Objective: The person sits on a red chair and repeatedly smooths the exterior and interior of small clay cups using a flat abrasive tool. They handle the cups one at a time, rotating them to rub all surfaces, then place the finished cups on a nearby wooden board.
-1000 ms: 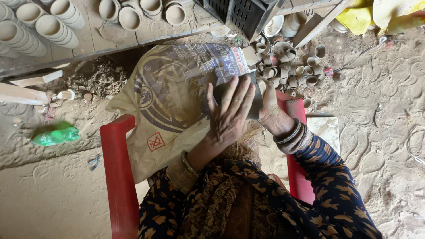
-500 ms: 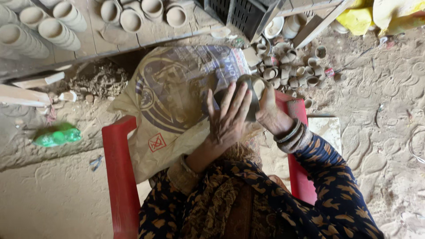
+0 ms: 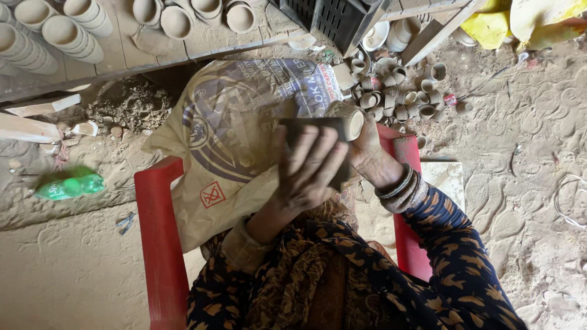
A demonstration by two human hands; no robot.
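ground: sandy, footprints all over, fills the 3 to 6 o'clock side
sack: big tan woven sack with blue and red print, draped over the lap at centre, running toward 10 o'clock
chair: red plastic, arms showing at 8 o'clock and 4 o'clock of the sack
shelf: wooden boards along 11 to 12 o'clock, rows of pale clay cups on it
crate: black plastic, 12 o'clock, tilted
yellow cloth: 1 o'clock corner
cup pile: small clay cups heaped on the ground at 1 o'clock, just past the hands
bottle: green plastic, lying at 9 o'clock, blurred
left hand: centre, fingers spread flat and pressed on a dark sheet, thumb side hidden
right hand: just at 3 o'clock of the left hand, fingers curled around a clay cup, bangles on the wrist
clay cup: on its side, mouth facing 3 o'clock, touching the top edge of the dark sheet, above the sack
sleeves: dark, orange pattern, 5 o'clock
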